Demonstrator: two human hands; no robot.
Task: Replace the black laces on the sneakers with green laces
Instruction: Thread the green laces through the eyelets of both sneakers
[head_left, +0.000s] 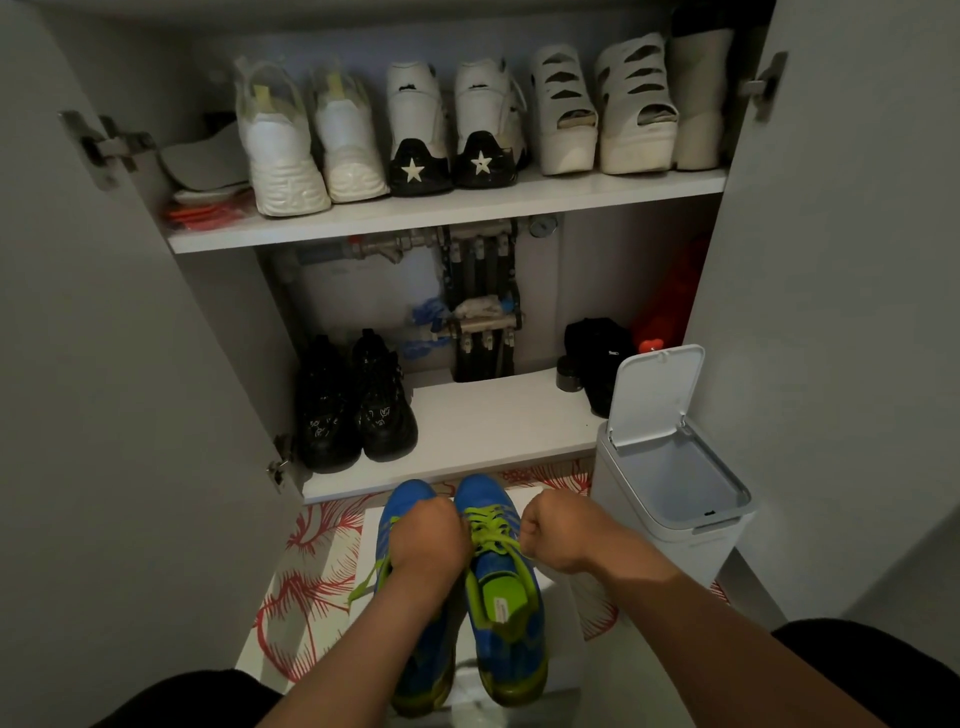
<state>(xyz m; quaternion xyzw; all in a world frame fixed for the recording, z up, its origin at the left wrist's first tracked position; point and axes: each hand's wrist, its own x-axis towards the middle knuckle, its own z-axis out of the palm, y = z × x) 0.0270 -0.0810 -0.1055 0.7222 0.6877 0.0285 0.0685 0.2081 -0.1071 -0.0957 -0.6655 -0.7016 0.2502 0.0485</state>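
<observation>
Sneakers (511, 639) sit side by side on a patterned mat (306, 587), toes pointing away, right under both grips. Green laces (488, 530) already cross the eyelets of the one on the right. No black lace shows on either.

The left grip (428, 535) is curled down over the lacing of the left shoe. Its fingers are hidden, so I cannot tell what it holds, though a loose green end trails out to its left. The right grip (550, 530) is closed into a fist just right of the right shoe's lacing. A green strand runs up into it, so it appears to pinch that end.

By my reading the threading is done and this is the tightening stage, near the finish. Next comes an even pull on both ends, then crossing them for a knot, without yanking a strand back through its eyelet. An open bin (675, 499) stands just right of the right grip.
</observation>
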